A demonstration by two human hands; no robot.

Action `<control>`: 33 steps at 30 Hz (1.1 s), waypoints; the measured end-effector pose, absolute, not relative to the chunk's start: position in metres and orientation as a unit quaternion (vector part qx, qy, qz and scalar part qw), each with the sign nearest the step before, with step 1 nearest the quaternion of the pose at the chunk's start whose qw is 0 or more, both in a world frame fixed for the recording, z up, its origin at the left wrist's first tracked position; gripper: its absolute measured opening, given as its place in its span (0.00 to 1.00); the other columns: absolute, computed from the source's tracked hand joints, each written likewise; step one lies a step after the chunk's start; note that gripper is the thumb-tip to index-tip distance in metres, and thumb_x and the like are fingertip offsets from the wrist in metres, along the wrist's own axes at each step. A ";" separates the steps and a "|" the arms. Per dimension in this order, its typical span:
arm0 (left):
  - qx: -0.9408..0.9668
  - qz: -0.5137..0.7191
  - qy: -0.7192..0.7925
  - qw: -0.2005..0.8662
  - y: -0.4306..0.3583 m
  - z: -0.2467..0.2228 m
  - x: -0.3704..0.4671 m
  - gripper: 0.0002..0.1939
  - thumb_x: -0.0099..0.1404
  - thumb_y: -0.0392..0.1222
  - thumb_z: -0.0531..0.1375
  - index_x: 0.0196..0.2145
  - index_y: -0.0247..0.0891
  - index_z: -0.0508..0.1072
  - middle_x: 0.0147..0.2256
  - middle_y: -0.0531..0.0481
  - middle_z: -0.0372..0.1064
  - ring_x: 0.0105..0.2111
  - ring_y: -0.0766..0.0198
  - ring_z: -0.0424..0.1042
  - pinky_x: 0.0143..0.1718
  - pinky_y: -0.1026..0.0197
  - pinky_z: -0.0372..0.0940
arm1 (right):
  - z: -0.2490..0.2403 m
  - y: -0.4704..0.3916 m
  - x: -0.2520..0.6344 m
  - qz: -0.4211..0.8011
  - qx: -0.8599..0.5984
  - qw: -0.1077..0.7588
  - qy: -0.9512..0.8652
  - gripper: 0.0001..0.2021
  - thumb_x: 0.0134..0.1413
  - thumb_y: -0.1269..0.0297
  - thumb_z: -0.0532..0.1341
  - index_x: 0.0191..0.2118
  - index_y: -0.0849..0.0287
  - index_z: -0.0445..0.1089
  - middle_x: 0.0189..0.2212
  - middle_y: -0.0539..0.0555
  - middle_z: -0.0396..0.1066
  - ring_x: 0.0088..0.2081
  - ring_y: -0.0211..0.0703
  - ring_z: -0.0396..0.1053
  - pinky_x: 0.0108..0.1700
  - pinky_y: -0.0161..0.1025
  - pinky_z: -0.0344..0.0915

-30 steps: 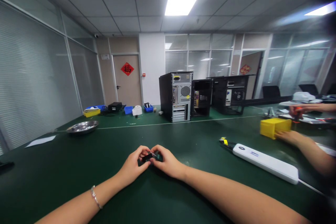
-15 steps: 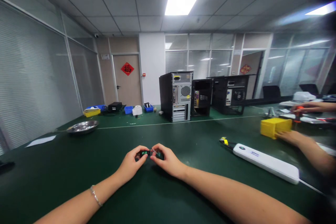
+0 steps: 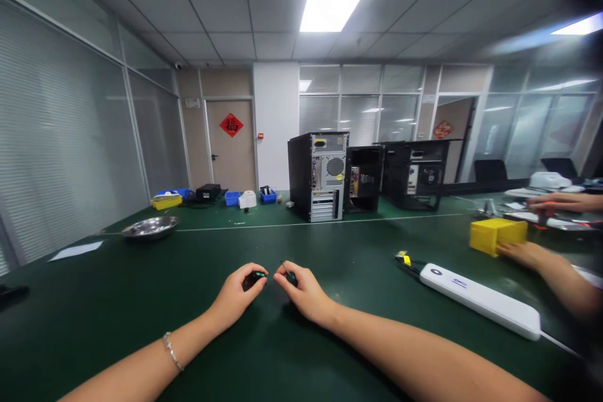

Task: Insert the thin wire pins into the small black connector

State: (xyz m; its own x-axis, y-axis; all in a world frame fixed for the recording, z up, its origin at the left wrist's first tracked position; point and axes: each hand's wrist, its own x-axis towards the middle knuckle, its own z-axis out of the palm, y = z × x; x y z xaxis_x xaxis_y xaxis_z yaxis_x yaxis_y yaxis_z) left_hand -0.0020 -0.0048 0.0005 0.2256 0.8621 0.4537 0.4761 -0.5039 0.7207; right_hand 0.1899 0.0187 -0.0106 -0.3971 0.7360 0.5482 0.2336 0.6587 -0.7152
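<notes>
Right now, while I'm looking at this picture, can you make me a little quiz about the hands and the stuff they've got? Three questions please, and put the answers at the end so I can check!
1. On which side does the person wear the bracelet, left or right?
2. True or false: there is a gap between the person's left hand and right hand.
3. What is the person's right hand holding?
A) a silver bowl
B) a small dark thing with a thin rod
C) a yellow box

Key: 1. Left. 2. True. 3. B.
</notes>
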 end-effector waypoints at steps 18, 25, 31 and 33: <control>0.736 0.443 0.433 0.274 -0.002 -0.003 -0.003 0.13 0.62 0.46 0.58 0.40 0.36 0.73 0.37 0.46 0.73 0.36 0.58 0.73 0.40 0.59 0.66 | -0.011 0.020 0.192 0.236 -0.373 0.423 -0.791 0.15 0.60 0.52 0.55 0.31 0.59 0.67 0.23 0.46 0.64 0.27 0.35 0.60 0.33 0.32 0.56; 0.719 0.472 0.421 0.288 0.004 -0.007 -0.006 0.13 0.61 0.44 0.59 0.42 0.36 0.74 0.39 0.44 0.74 0.37 0.58 0.73 0.42 0.58 0.66 | -0.008 0.019 0.193 0.180 -0.348 0.441 -0.808 0.18 0.65 0.54 0.48 0.29 0.58 0.65 0.27 0.49 0.65 0.31 0.38 0.63 0.35 0.33 0.58; 0.740 0.467 0.432 0.218 0.002 -0.004 -0.006 0.12 0.61 0.43 0.59 0.41 0.37 0.76 0.39 0.45 0.74 0.36 0.59 0.71 0.40 0.59 0.65 | -0.002 0.016 0.197 0.057 -0.352 0.399 -0.845 0.15 0.67 0.59 0.47 0.37 0.56 0.68 0.33 0.51 0.67 0.35 0.38 0.65 0.39 0.34 0.57; 0.746 0.465 0.424 0.217 0.001 -0.003 -0.006 0.11 0.61 0.42 0.59 0.41 0.38 0.76 0.39 0.45 0.74 0.38 0.58 0.71 0.41 0.59 0.65 | -0.001 0.014 0.196 0.020 -0.373 0.359 -0.855 0.16 0.67 0.59 0.47 0.33 0.57 0.67 0.30 0.50 0.66 0.33 0.38 0.64 0.37 0.34 0.56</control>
State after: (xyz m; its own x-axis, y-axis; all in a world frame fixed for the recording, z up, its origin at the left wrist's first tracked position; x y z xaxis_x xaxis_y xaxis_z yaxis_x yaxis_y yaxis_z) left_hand -0.0059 0.0010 -0.0026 0.2079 0.8348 0.5098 0.4318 -0.5460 0.7180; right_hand 0.1965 0.0135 -0.0010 -0.4641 0.6522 0.5994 0.6240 0.7210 -0.3013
